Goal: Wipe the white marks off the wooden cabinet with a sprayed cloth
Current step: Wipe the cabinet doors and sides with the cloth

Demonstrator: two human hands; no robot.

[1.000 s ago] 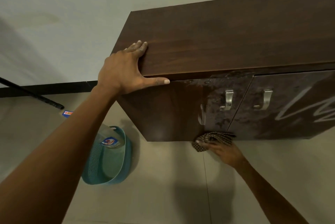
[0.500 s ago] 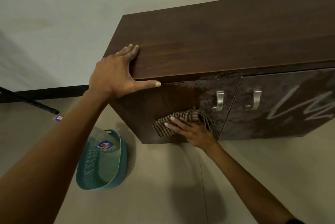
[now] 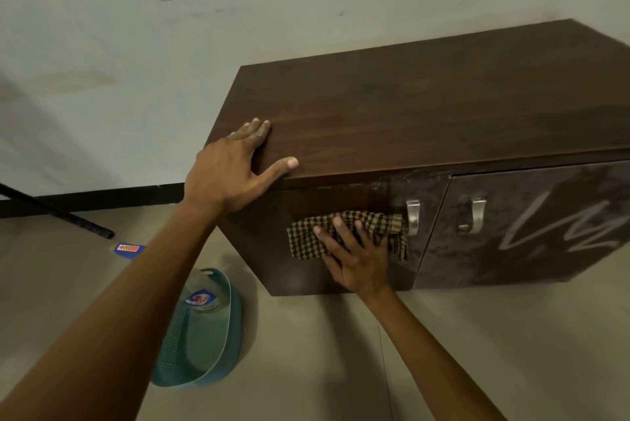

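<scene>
Head view. Wooden cabinet [image 3: 426, 114] with 2 doors and 2 metal handles [image 3: 413, 216]. Left hand [image 3: 231, 172] lies flat on the top at its near-left corner, fingers straight, thumb spread along the front edge, holding nothing. Right hand [image 3: 358, 257], fingers spread and straight, presses a checked cloth [image 3: 306, 236] against the left door, just left of its handle. White marks [image 3: 559, 226], a zigzag scrawl, cover the right door. On the floor at left: teal basket [image 3: 228, 335] holding a blue-and-red label [image 3: 201, 298], its writing unreadable.
</scene>
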